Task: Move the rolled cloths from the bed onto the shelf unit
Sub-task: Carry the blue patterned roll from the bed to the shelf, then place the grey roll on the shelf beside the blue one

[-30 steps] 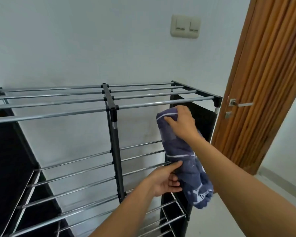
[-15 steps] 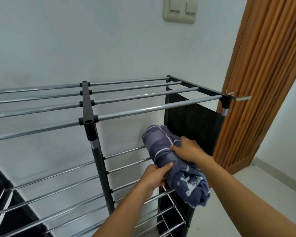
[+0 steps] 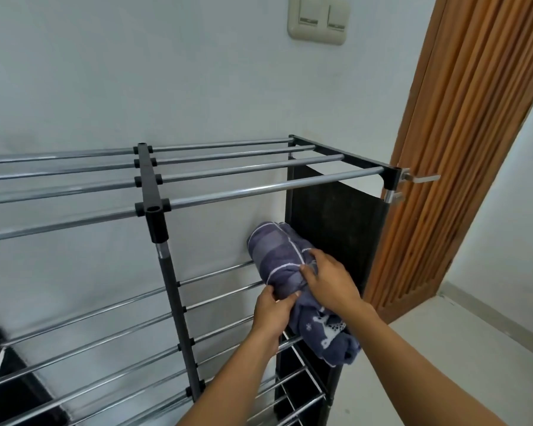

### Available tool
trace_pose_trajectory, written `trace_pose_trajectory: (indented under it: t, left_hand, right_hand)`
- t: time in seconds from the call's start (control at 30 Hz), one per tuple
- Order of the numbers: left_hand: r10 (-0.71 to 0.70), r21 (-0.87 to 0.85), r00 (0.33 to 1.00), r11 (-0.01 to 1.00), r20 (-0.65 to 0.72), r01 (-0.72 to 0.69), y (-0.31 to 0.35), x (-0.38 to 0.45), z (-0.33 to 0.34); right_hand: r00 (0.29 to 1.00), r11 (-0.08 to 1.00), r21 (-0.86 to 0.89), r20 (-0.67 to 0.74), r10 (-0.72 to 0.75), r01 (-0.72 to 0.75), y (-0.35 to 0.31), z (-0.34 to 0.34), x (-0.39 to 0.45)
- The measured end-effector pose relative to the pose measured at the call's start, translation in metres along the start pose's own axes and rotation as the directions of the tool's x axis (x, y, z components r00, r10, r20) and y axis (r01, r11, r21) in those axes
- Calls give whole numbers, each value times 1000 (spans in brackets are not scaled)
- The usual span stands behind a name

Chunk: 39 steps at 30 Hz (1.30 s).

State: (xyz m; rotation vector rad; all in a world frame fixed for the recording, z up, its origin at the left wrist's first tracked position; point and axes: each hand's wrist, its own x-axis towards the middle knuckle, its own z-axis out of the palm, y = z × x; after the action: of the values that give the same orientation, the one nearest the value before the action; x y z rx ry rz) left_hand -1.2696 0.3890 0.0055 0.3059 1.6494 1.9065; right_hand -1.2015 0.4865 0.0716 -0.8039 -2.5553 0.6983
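Both hands are on the rolled cloth (image 3: pixel 277 259), a blue-grey striped towel roll with a white woven pattern at the near end, lying front-to-back across the rails of the second tier in the right bay of the shelf unit (image 3: pixel 148 192), tucked against the black fabric side panel (image 3: pixel 336 222). The far end sits near the wall; the near end overhangs the front rail and droops a bit. Left hand (image 3: pixel 271 315) has its fingers curled onto the lower-left flank of the roll, thumb on top, a light pinch rather than a full wrap. Right hand (image 3: pixel 328 281) lies over the top of the roll mid-length, fingers bent and pressing into the fabric (looks like holding the loose edge so the roll stays wound). Likely reasoning: the rails are thin tubes with gaps, so the roll is laid crosswise over several rails to stop it slipping through, and pushed to the side panel for lateral support. By the look of it this is the seating or adjusting step, with neither hand let go yet. Risk: the overhanging near end could pull the roll forward once released, so it probably wants a push deeper. No brand, label or readable text anywhere; the white motif on the cloth is decoration, not writing. The wall switch plate (image 3: pixel 319 21) and door handle (image 3: pixel 419 179) carry no legible marks.
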Motion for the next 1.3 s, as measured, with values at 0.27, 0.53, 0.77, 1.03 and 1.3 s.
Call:
trace_pose_trajectory:
  t: [0.27, 0.53, 0.77, 1.03, 1.3]
  left_hand:
    - [1, 109, 1000, 994, 30, -5, -6, -8, -3]
    - [193, 399, 978, 906, -84, -145, 2, -56, 8]
    - [481, 578, 806, 568, 345, -586, -35, -176, 59]
    - [-415, 477, 301, 434, 859, -764, -164, -399, 164]
    - [-724, 283, -304, 567, 619, -774, -273, -676, 184]
  right_hand:
    - [996, 999, -44, -85, 3, -7, 6, -2, -27]
    - [990, 1000, 16, -140, 20, -18, 34, -15, -99]
    - [873, 889, 167, -183, 452, -426, 104, -54, -279]
    - [289, 348, 465, -196, 937, -814, 139, -79, -642]
    - [-422, -60, 860, -187, 887, -507, 52, -65, -939]
